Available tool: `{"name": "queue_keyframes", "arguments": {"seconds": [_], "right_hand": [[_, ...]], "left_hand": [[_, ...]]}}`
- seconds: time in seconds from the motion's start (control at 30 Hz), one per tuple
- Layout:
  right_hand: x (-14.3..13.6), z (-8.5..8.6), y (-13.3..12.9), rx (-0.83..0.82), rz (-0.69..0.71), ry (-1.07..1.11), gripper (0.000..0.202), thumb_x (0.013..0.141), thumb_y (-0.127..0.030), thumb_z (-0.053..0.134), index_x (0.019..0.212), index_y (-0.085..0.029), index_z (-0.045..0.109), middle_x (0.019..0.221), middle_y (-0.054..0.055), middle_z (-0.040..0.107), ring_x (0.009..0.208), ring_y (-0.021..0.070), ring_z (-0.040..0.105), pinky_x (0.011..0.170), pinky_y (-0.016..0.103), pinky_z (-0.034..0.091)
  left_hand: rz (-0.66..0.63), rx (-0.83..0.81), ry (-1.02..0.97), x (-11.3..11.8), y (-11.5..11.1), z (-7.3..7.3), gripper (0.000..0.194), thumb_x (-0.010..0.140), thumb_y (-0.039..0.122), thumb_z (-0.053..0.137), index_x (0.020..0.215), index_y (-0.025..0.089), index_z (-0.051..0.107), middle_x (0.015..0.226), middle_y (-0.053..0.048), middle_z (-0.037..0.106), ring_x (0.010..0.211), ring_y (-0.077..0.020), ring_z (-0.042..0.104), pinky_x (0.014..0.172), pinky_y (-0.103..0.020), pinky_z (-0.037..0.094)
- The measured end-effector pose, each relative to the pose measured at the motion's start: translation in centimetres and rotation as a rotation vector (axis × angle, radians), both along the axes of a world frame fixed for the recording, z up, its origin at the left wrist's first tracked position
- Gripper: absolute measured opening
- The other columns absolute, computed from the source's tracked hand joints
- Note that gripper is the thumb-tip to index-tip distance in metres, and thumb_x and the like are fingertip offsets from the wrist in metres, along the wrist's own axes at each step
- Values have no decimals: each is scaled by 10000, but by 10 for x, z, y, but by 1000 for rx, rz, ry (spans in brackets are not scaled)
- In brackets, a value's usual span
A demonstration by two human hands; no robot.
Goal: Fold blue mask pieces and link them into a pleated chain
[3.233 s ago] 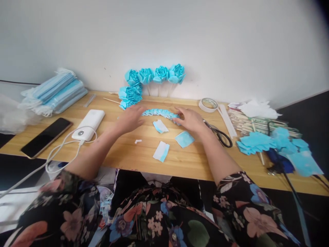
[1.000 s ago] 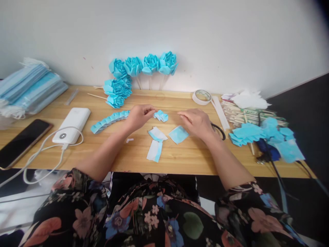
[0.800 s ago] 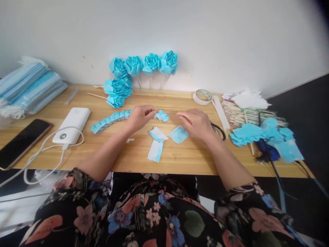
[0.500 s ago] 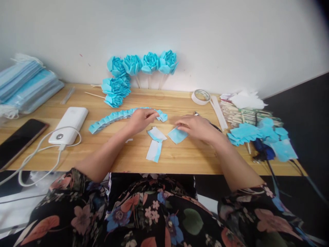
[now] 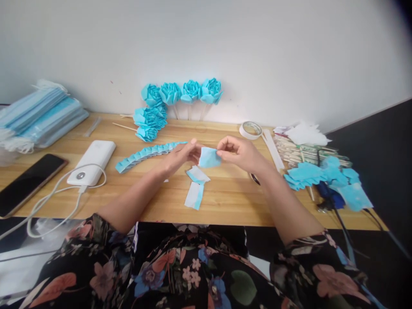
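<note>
Above the middle of the table, a small blue rectangle of mask fabric is stretched between my two hands. My right hand pinches its right edge between thumb and fingers. At its left edge, my left hand has its fingers closed on it. Behind my left hand lies a curved strip of overlapping folded blue pieces, its right end hidden by the hand. Just below, two white-and-blue fabric scraps lie on the wood, one touching the other. A dark ring-shaped handle shows partly beside my right wrist.
Several blue fabric roses on sticks stand and lie by the wall. A tape roll, bundled sticks and loose blue pieces are to the right. Masks, a phone and a cabled power bank lie left.
My right hand has lifted the blue fabric piece off the table and brought it left. My left hand has moved from the folded strip's end to the piece. The view has tilted slightly up.
</note>
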State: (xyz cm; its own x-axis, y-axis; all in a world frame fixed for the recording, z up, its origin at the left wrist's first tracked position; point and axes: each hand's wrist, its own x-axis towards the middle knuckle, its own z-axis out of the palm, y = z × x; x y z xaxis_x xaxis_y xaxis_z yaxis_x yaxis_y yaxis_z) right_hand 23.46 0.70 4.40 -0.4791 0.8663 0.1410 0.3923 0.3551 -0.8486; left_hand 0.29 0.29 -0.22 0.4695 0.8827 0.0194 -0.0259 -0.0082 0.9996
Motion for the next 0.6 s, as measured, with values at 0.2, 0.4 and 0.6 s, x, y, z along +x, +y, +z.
{"name": "queue_keyframes", "arguments": {"seconds": [0.2, 0.4, 0.6], "right_hand": [[-26, -23, 12, -46, -65, 218, 207, 788, -341, 683, 955, -226, 641, 828, -2, 675, 711, 147, 609, 623, 273, 468], [-23, -45, 13, -231, -194, 433, 388, 801, -514, 686, 1079, -246, 651, 811, -10, 662, 751, 156, 629, 699, 296, 528], [-20, -52, 13, -454, -111, 582, 537, 834, -672, 573, 1178, -266, 654, 1051, 49, 729, 936, 206, 688, 811, 367, 568]], "left_hand": [[52, -17, -3, 1, -4, 6, 704, 785, 776, 546, 946, 113, 719, 925, -127, 735, 808, -212, 676, 692, -303, 552], [194, -63, 85, 3, -4, 8, 360, 754, 450, 747, 860, 108, 719, 731, -80, 730, 581, -137, 618, 574, -260, 521], [190, -48, 4, 4, -4, 8, 322, 764, 425, 728, 827, 110, 708, 703, -68, 720, 580, -136, 625, 551, -249, 513]]}}
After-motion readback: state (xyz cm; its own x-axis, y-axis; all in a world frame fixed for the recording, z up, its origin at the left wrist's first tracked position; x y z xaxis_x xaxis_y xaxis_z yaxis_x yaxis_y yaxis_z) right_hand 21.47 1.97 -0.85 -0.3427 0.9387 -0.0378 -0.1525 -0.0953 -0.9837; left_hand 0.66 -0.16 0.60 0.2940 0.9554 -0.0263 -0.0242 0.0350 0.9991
